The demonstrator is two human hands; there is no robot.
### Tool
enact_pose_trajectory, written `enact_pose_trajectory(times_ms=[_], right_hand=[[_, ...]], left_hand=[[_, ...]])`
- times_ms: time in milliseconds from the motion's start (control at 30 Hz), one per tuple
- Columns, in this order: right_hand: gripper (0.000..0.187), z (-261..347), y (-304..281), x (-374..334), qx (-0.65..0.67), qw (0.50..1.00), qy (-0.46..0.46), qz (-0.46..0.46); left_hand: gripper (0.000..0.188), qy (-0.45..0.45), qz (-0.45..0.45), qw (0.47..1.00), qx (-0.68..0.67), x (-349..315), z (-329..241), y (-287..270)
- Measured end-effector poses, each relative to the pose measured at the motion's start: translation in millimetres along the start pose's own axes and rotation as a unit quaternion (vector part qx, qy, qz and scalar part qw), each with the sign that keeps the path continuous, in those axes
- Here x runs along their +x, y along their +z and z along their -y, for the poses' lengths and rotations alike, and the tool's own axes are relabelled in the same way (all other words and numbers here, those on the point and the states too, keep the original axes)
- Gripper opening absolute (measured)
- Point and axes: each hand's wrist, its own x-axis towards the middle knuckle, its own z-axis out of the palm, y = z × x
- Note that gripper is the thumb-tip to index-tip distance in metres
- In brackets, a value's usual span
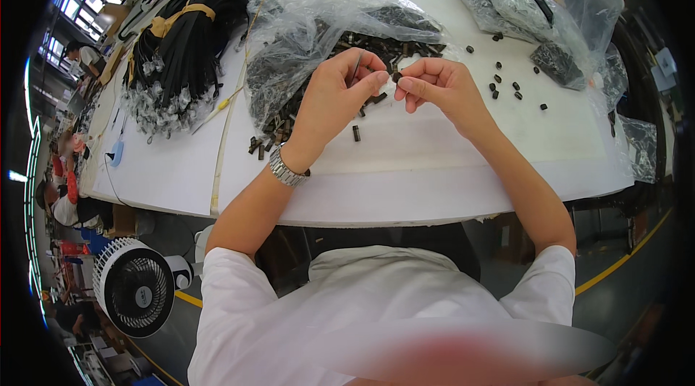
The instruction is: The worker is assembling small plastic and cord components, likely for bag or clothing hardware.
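My hands meet above the table, fingertips almost touching. My right hand (447,89) pinches a small black piece (397,77) between thumb and index finger. Closed from the other side, my left hand (339,93) has its thumb and finger tips at the same spot; what exactly they grip is too small to tell. A thin dark sliver (357,68) shows between its fingers. Just beyond lies a pile of short dark brown cylindrical pieces (289,107), spilling from a clear plastic bag (304,17). One loose dark cylinder (356,133) lies below my hands.
Several small black pieces (498,65) are scattered to the right, near filled clear bags (507,2). Left of the pile lies a tied bundle of black straps (181,46) with clear-wrapped ends. A white fan (137,288) stands below the table at left. People work farther left.
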Motion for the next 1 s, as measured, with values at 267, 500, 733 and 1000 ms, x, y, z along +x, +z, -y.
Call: enact_pose_trajectory(times_ms=[267,500,733,1000], right_hand=[[0.016,1,8,-7,-0.063,0.993,-0.05,-0.082],[0.013,4,15,-11,-0.209,0.962,-0.118,-0.126],[0.012,0,15,-13,-0.293,0.933,-0.162,-0.131],[0.01,-6,18,-12,-0.384,0.873,-0.26,-0.152]], left_hand=[[0.028,0.038,0.034,0.997,0.054,-8,-7,7],[0.033,0.081,0.077,0.988,0.108,-14,-1,11],[0.032,0.017,0.127,0.987,0.093,-15,-16,9],[0.027,-0.019,0.149,0.987,0.054,-18,-20,11]])
